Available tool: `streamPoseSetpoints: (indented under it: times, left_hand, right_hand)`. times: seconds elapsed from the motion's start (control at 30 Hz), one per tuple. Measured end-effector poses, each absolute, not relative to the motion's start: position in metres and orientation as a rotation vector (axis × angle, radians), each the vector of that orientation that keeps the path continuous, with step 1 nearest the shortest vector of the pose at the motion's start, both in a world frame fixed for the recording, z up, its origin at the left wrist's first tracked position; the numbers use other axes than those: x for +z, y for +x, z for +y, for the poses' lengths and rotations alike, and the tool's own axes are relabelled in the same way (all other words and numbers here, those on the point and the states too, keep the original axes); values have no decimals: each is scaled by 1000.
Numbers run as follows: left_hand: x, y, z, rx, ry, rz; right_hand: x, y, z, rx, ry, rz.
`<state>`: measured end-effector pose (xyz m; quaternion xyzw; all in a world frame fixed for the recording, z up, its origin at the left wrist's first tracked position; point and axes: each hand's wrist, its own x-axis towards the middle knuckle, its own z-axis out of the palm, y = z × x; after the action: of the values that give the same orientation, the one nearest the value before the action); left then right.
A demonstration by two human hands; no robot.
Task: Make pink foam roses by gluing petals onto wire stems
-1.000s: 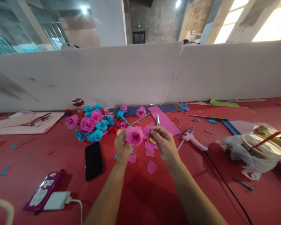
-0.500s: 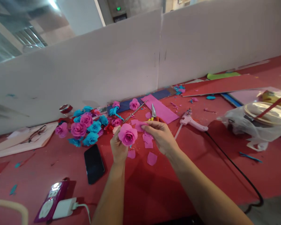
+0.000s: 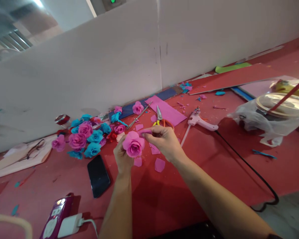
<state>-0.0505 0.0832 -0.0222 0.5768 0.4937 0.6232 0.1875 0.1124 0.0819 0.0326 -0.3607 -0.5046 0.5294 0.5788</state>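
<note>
A pink paper rose (image 3: 134, 144) faces me, gripped from behind by my left hand (image 3: 123, 159); its stem is hidden. Beside the bloom, my right hand (image 3: 165, 141) pinches a pink paper petal (image 3: 145, 131) between thumb and fingers, close to the rose's upper right edge. Whether the petal touches the rose I cannot tell. Several loose pink petals (image 3: 159, 165) lie on the red table below and behind my hands. Scissors (image 3: 159, 114) with yellow and orange handles rest just beyond my right hand, on a pink paper sheet (image 3: 168, 111).
Left of my hands lie a bunch of pink and blue paper roses (image 3: 86, 136), a black phone (image 3: 98, 176) and a purple power strip (image 3: 56, 215). To the right are a corded glue gun (image 3: 203, 122) and a lidded bowl in a plastic bag (image 3: 257, 116). A white partition (image 3: 102, 66) stands behind.
My right hand has brought the petal closer to the rose and turned it, so it now looks narrower. The whole view has shifted slightly.
</note>
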Motion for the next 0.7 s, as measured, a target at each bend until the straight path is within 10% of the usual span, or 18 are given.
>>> streamPoseSetpoints:
  times: [0.7]
  left_hand:
    - [-19,-53,82,1761,1856,1394]
  right_hand:
    - [34,115,81,1187,-732,-1406]
